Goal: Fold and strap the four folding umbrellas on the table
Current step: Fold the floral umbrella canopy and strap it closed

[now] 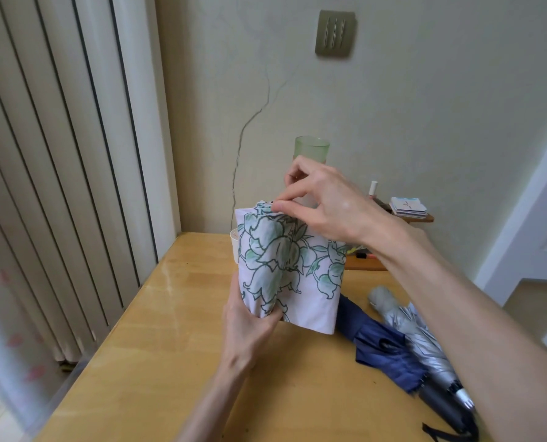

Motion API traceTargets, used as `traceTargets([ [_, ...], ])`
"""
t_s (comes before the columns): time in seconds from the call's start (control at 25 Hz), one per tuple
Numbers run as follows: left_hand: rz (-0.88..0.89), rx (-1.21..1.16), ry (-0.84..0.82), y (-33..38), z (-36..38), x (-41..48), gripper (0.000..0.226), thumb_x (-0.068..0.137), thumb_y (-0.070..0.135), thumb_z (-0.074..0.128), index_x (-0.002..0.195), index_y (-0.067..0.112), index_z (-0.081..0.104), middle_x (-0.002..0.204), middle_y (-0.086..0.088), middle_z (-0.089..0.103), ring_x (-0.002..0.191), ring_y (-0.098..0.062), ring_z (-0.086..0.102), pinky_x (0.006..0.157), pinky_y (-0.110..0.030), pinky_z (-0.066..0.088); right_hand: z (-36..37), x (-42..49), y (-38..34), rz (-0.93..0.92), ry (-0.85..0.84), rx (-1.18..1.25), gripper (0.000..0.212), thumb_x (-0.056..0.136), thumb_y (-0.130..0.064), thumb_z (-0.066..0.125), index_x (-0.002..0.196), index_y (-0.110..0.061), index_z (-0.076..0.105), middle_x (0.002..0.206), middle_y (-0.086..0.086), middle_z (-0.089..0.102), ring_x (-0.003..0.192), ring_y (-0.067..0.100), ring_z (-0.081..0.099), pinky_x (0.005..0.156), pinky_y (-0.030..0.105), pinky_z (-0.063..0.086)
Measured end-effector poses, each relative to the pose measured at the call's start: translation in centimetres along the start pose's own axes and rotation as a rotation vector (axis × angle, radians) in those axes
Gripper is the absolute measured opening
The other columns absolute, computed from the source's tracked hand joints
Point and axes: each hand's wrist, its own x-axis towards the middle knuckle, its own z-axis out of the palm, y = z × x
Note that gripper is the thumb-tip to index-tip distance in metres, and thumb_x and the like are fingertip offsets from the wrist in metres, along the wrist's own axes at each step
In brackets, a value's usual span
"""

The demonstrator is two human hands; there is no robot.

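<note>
I hold a pale pink umbrella with a green flower print (284,266) upright above the wooden table (176,330). My left hand (249,327) grips its lower end from below. At the top rim, my right hand (323,202) pinches the folded cloth between thumb and forefinger. Part of the canopy hangs loose as a flat flap on the right side. A dark blue umbrella (380,342) and a silver one (422,339) lie loose on the table to the right, partly under my right forearm. A fourth umbrella is not visible.
A green frosted cup (312,149) stands behind the umbrella near the wall. A small wooden shelf (420,218) carries cards and a little bottle. A white container (234,247) peeks out behind the cloth. A white radiator stands at the left of the table.
</note>
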Motion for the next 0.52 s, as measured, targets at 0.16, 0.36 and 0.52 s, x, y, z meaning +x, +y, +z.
traceTargets([
  [0.16,-0.012,0.035,0.017,-0.07,0.01,-0.04,0.08,0.073,-0.006,0.082,0.142,0.022,0.053,0.116,0.031,0.069,0.107,0.006,0.068,0.09,-0.019,0.058,-0.39,0.08,-0.33,0.05,-0.091,0.033,0.012,0.093,-0.041,0.078,0.1,-0.032,0.081,0.109,-0.003,0.05,0.112,0.011,0.046,0.101,0.032,0.036],
  [0.36,0.001,0.087,-0.001,0.29,0.12,-0.41,0.082,0.069,0.007,0.086,0.141,0.025,0.052,0.116,0.029,0.069,0.104,0.001,0.07,0.09,-0.032,0.06,0.19,0.63,-0.96,0.091,-0.16,-0.017,0.015,0.087,-0.047,0.083,0.085,-0.037,0.071,0.111,-0.001,0.051,0.118,0.015,0.04,0.103,0.032,0.031],
  [0.52,-0.001,0.101,0.031,0.64,0.39,-0.62,0.08,0.066,0.027,0.084,0.139,0.025,0.051,0.113,0.029,0.069,0.101,-0.001,0.07,0.09,-0.038,0.06,0.05,0.74,-0.94,0.114,-0.211,-0.026,0.015,0.09,-0.047,0.079,0.083,-0.036,0.072,0.111,-0.002,0.051,0.117,0.014,0.038,0.102,0.031,0.03],
])
